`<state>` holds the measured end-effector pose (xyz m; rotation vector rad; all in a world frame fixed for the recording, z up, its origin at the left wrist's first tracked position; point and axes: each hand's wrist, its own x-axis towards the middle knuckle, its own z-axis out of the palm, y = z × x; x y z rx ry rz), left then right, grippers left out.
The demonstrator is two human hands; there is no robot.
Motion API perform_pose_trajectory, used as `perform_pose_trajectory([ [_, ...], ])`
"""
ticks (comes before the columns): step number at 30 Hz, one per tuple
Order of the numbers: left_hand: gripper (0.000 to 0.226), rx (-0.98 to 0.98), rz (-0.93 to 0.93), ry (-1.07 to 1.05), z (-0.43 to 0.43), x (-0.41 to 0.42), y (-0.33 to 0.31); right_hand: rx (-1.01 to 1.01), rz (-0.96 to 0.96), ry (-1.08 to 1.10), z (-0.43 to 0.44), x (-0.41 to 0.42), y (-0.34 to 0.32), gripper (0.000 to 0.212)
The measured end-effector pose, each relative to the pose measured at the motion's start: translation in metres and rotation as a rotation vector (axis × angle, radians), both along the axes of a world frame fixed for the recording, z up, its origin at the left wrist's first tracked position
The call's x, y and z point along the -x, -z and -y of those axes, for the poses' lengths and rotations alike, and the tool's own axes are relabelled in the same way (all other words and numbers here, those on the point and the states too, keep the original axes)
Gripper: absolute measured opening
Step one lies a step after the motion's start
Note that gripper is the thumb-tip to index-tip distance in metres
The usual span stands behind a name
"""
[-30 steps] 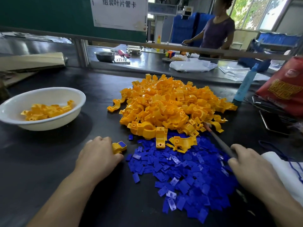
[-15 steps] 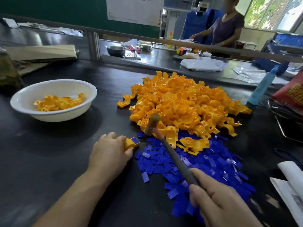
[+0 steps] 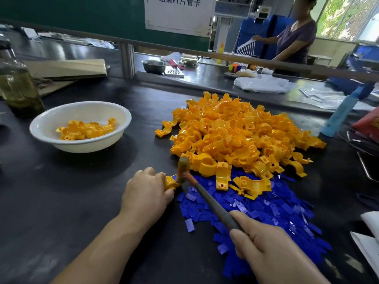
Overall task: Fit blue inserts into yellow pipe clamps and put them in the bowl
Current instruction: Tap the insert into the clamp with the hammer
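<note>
Left hand (image 3: 147, 191) holds a clamp (image 3: 171, 183). Right hand (image 3: 264, 249) grips the hammer (image 3: 183, 166), seemingly striking it. Bowl (image 3: 86, 148) holds few; the pile (image 3: 235, 136) looks big.

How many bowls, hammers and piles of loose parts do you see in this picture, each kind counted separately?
Bowls: 2, the white bowl and the metal bowl.
Hammers: 1, the hammer.
Piles: 2, yellow clamps and blue inserts.
Total: 5.
</note>
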<state>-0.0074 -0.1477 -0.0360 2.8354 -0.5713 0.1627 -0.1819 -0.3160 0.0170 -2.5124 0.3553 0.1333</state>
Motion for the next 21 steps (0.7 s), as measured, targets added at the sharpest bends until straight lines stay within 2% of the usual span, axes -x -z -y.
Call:
perform_pose_trajectory([
  [3, 0.042, 0.002, 0.003, 0.001, 0.000, -0.001, 0.000, 0.045, 0.113, 0.034, -0.009, 0.001, 0.003, 0.034],
  [5, 0.041, 0.005, 0.004, 0.003, -0.001, -0.001, 0.001, 0.126, 0.087, 0.015, -0.017, -0.002, 0.006, 0.039],
  [9, 0.042, 0.009, 0.008, 0.006, -0.001, -0.001, 0.000, 0.128, -0.012, -0.012, -0.015, -0.005, 0.000, 0.035],
  [11, 0.042, 0.013, 0.013, 0.008, -0.002, -0.002, 0.001, 0.084, 0.023, -0.003, -0.010, -0.005, -0.006, 0.030],
  [14, 0.042, 0.005, 0.021, 0.002, -0.002, -0.002, 0.002, 0.120, 0.109, 0.009, -0.015, -0.007, -0.002, 0.035],
  [17, 0.041, 0.025, 0.010, -0.002, -0.001, -0.001, 0.002, 0.156, 0.057, -0.029, -0.023, -0.011, 0.002, 0.035],
  [21, 0.041, 0.034, 0.020, -0.008, -0.002, -0.001, 0.002, 0.055, 0.030, 0.017, -0.012, -0.007, -0.009, 0.019],
])
